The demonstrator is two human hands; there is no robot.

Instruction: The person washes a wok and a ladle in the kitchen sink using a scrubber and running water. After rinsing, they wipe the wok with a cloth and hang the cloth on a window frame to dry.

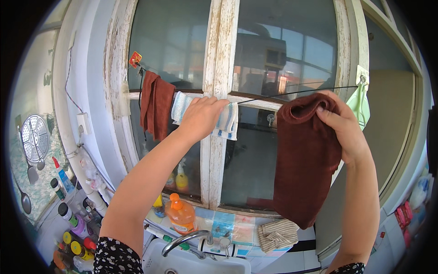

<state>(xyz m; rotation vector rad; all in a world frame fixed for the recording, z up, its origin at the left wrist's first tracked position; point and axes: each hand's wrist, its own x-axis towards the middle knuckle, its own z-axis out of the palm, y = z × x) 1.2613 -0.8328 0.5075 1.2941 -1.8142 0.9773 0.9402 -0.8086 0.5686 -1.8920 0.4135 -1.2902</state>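
A thin dark line [292, 93] is strung across the window. Over it hangs a white cloth with blue stripes [231, 122], and my left hand [204, 118] is closed around its top edge at the line. My right hand [343, 122] grips a folded dark brown towel [306, 169] by its rolled upper end, thumb in front. The towel hangs down in front of the right window pane, below the line. Left of the striped cloth, a smaller reddish-brown cloth [156, 106] drapes over the line. Some fingers of both hands are hidden.
Below the window is a white sink [191, 262] with a chrome faucet [187, 238]. An orange bottle [180, 213] and a crumpled striped cloth [276, 234] lie on the tiled ledge. Several bottles crowd the left counter. A light green item [360, 106] hangs from the right hook.
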